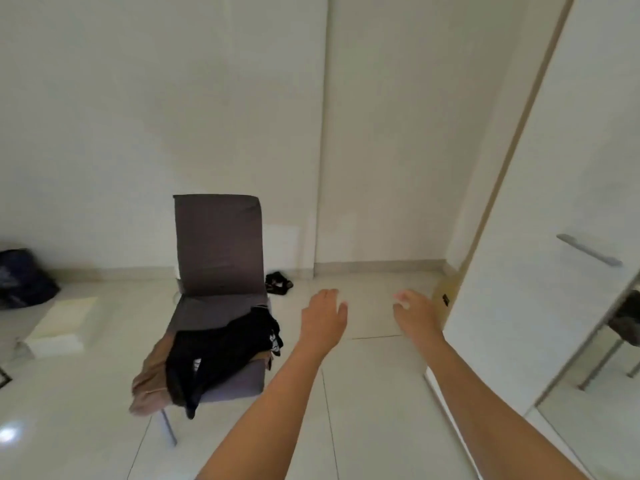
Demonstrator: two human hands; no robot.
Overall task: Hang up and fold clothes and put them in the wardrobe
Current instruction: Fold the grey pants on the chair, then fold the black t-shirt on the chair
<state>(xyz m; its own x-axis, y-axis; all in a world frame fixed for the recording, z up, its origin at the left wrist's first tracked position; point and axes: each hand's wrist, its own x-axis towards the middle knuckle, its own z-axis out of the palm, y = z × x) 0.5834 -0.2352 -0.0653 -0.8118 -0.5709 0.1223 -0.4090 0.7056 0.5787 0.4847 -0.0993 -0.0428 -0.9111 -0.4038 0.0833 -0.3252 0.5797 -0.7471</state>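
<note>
Reaching out, left hand [323, 317], right hand [415, 315] both released, empty; likely fetching clothes [221, 348] off chair [218, 244]; next needing turn left, grasp.

Colours, head view: room mostly white, a few dark items.
Grey-brown upholstered chair [218, 244], plain, no pattern. Black crumpled garment [225, 344] with small white markings. Tan-beige draped garment [150, 386], plain. Glossy white tiled floor [374, 410] with thin dark grout lines. Plain white wardrobe door [554, 202] with a tan edge strip. Brushed silver bar handle [588, 254]. Navy-black soft bag [24, 275]. Cream flat box [65, 323]. Walls off-white, unpatterned.
</note>
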